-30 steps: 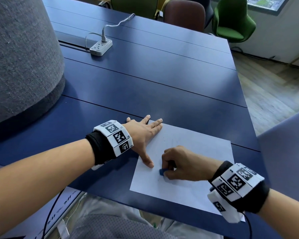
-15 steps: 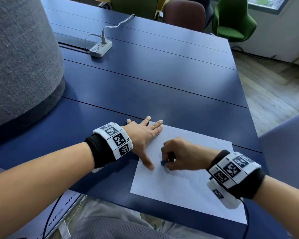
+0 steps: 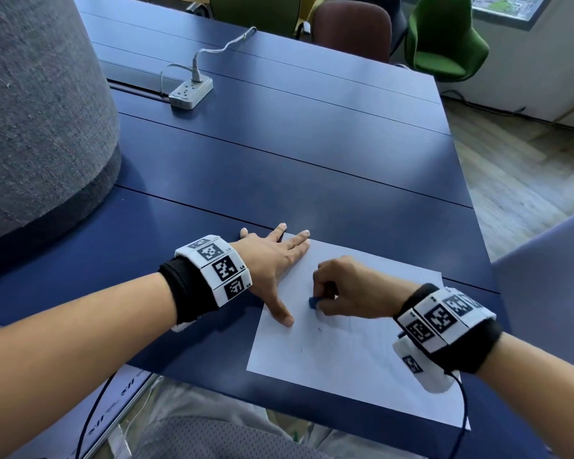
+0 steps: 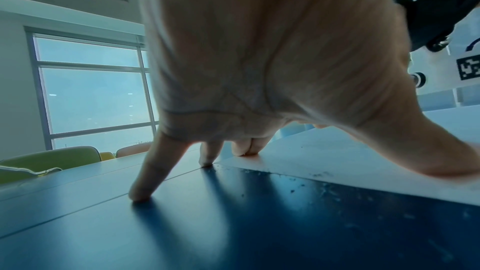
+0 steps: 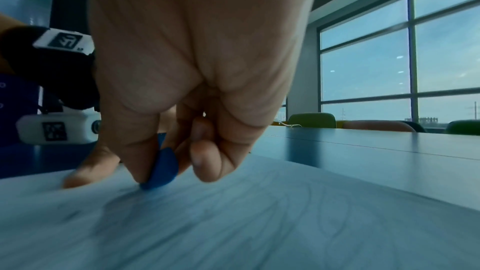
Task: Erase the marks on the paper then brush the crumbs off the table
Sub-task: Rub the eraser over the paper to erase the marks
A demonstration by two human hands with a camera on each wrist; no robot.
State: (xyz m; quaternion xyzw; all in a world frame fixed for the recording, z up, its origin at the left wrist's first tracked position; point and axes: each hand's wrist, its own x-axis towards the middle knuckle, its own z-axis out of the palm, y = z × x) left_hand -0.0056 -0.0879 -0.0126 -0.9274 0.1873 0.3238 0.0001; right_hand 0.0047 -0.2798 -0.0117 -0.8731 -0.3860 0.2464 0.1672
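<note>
**Right hand rubs a blue eraser on the sheet**

The right hand [image 3: 348,289] pinches a small blue eraser [image 3: 313,302] between thumb and curled fingers, its tip pressed to the paper [image 3: 345,369]. The left hand [image 3: 272,260] lies spread with straight fingers, thumb and two fingertips on the sheet's left edge, the other fingers on the table [image 3: 279,154]; it grips nothing.

One white sheet lies at the near edge of the dark blue table, whose top is divided by thin seams. Faint pencil lines show on the paper in the right wrist view, blurred. Dark crumbs [image 4: 293,190] are scattered on the table just beside the sheet's left edge; too many and too small to count.

Each wrist wears one black band with white coded tiles. Farther off, one white power strip [image 3: 190,92] sits on the table with its cord. A large grey fabric shape [image 3: 37,111] blocks the left side. Beyond the far edge stand chairs, green [image 3: 444,44] and brown [image 3: 352,28], on a wooden floor below large windows.
</note>
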